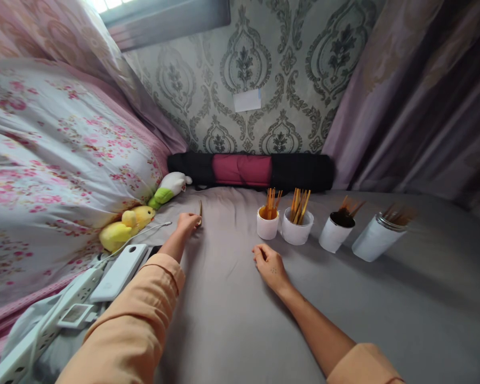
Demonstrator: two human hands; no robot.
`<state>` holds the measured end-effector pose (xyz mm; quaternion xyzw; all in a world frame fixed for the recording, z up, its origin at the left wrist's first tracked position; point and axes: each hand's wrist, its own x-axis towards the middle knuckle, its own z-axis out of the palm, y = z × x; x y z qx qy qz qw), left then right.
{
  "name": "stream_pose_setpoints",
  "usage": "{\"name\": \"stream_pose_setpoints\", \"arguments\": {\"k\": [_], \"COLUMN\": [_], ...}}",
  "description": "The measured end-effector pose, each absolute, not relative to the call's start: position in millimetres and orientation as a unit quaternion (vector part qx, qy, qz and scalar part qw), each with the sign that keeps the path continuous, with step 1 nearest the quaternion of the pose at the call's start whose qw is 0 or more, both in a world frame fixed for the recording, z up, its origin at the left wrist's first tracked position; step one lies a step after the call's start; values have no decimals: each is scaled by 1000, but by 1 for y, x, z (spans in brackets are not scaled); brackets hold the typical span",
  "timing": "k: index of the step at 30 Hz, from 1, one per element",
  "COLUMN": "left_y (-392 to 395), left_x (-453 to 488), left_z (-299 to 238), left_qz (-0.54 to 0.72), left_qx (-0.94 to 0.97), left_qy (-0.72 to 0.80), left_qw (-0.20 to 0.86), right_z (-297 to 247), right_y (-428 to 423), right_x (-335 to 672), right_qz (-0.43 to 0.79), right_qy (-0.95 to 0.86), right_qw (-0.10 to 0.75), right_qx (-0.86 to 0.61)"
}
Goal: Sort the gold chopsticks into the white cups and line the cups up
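Observation:
My left hand (189, 223) is closed, its fingertips pinching what looks like a thin brown stick (200, 209) held upright just above the grey sheet. My right hand (270, 264) rests low over the sheet with its fingers curled and the thumb against them; whatever is between them, if anything, is hidden. Just beyond it stands a white-wrapped cup (268, 228) with thin sticks (271, 198) in it. Beside that is a wider white tub (297, 232) holding more sticks (300, 205). Further right are a white-wrapped can (333, 237) and a taller, tilted-looking jar (375, 242), both with brownish sticks.
A black and magenta roll (242, 169) lies along the patterned wall. To my left are a yellow plush toy (122, 229), a green and white plush (170, 188), a white power bank (119, 273), a power strip (48, 330) and a cable. Grey sheet (232, 320) spreads beneath both arms.

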<state>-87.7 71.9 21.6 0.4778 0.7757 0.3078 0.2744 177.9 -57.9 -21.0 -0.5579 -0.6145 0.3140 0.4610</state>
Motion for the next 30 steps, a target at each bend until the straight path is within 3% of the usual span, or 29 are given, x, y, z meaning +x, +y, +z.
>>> {"name": "stream_pose_setpoints", "arguments": {"k": [12, 30], "left_y": [63, 14], "left_x": [-65, -29], "left_z": [11, 8], "left_qz": [492, 571], "left_qx": [342, 242], "left_qy": [662, 544], "left_qw": [452, 565], "right_z": [-19, -20], "right_y": [-58, -58], "right_x": [178, 178], "right_qz": [311, 317], "right_qy": [-615, -615], "right_qw": [459, 458], "right_qx": [-561, -558]}}
